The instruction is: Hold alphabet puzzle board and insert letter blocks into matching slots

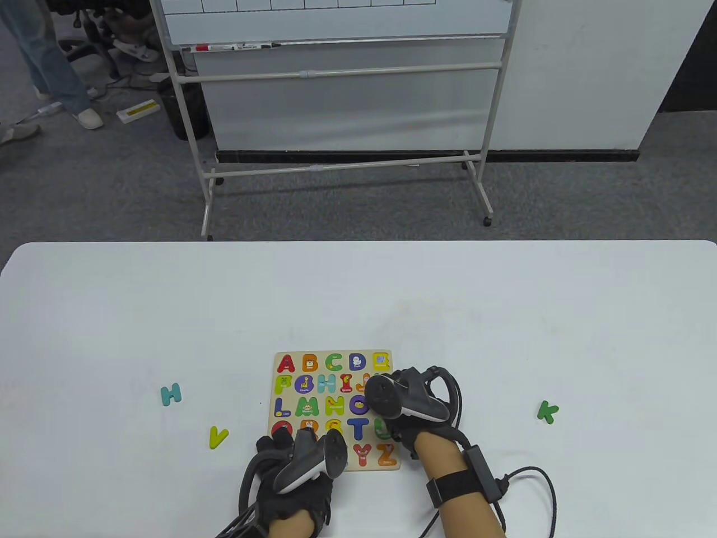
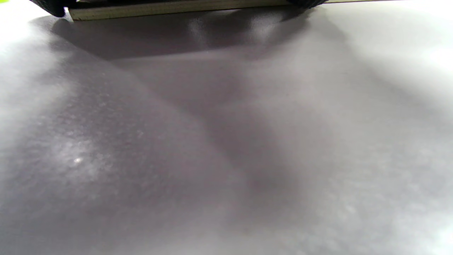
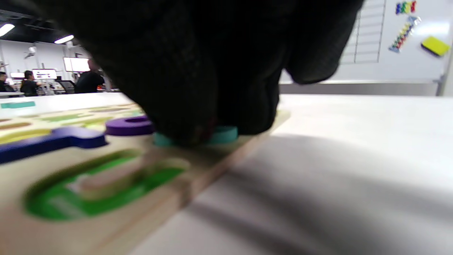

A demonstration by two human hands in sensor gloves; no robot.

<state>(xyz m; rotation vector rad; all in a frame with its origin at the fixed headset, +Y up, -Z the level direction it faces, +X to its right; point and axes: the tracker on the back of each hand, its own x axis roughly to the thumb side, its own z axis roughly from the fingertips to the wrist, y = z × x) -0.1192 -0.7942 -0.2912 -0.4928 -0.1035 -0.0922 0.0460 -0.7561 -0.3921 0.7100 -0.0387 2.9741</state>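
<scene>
On the white surface [image 1: 504, 314], near its front edge, we see the alphabet puzzle board [image 1: 336, 412] lying flat, most of its slots filled with coloured letters. Our left hand [image 1: 299, 465] rests on the board's near-left corner; how its fingers lie we cannot tell, since the tracker hides them. Our right hand [image 1: 411, 400] sits over the board's right side, and in the right wrist view its gloved fingers [image 3: 212, 88] press down on a teal letter block [image 3: 223, 134] at the board's right edge, just beyond an empty green slot [image 3: 102, 191] and beside a purple letter [image 3: 129, 125] and a blue one [image 3: 49, 141]. Three loose letters lie apart from the board: a teal H [image 1: 171, 394] and a yellow V [image 1: 218, 436] to its left, a green K [image 1: 548, 412] well off to its right. Beyond the surface stands a wheeled whiteboard [image 1: 336, 73].
</scene>
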